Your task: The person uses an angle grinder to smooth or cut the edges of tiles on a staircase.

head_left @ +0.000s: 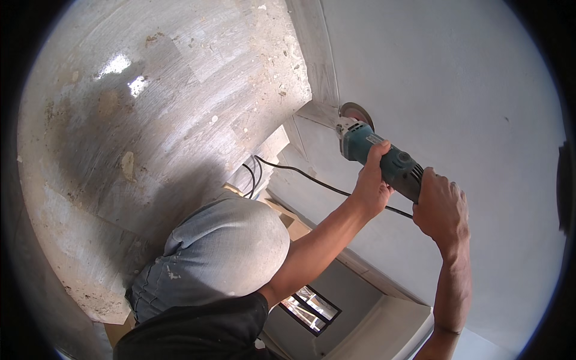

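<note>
Our left hand (372, 183) and right hand (443, 207) grip the grinder (398, 166), its length pointing far-left, left nearer the disc (361, 113).

The tail of the grinder (396, 165) is lost inside the right hand (442, 204); the cable (306, 174) ducks partly behind the left hand (372, 183); the right forearm (453, 288) is cut by the lower edge!

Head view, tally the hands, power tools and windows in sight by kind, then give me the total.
Hands (left hand, right hand): 2
Power tools (angle grinder): 1
Windows (dark-framed window): 1
Total: 4
</note>
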Motion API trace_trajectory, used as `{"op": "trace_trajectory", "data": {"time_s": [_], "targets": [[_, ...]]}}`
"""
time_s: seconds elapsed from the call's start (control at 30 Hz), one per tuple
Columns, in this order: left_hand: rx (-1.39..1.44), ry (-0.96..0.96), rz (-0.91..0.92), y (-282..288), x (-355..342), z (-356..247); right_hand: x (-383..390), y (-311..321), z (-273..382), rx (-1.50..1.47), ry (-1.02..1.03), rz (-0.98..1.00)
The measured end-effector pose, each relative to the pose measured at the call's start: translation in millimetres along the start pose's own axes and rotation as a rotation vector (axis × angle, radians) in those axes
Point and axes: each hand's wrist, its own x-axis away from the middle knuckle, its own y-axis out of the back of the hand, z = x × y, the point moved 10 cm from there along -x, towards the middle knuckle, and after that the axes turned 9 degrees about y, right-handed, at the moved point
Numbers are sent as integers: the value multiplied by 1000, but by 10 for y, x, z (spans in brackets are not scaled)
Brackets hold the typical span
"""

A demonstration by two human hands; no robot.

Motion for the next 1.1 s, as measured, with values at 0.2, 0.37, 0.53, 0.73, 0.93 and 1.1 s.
{"op": "trace_trajectory", "data": {"time_s": [0.2, 0.37, 0.53, 0.73, 0.93, 1.1], "targets": [[12, -14, -38, 66, 6, 32, 30, -12, 16, 23, 78, -103], [59, 42, -17, 73, 0, 233, 138, -80, -90, 4, 45, -56], [24, 13, -34, 53, 20, 195, 134, -73, -87, -6, 23, -61], [30, 4, 2, 19, 5, 28, 73, -7, 19, 18, 60, -136], [-3, -2, -32, 37, 26, 24, 57, -44, 8, 7, 49, -96], [-17, 40, 19, 53, 5, 224, 169, -123, -106, -24, 24, -81]]}}
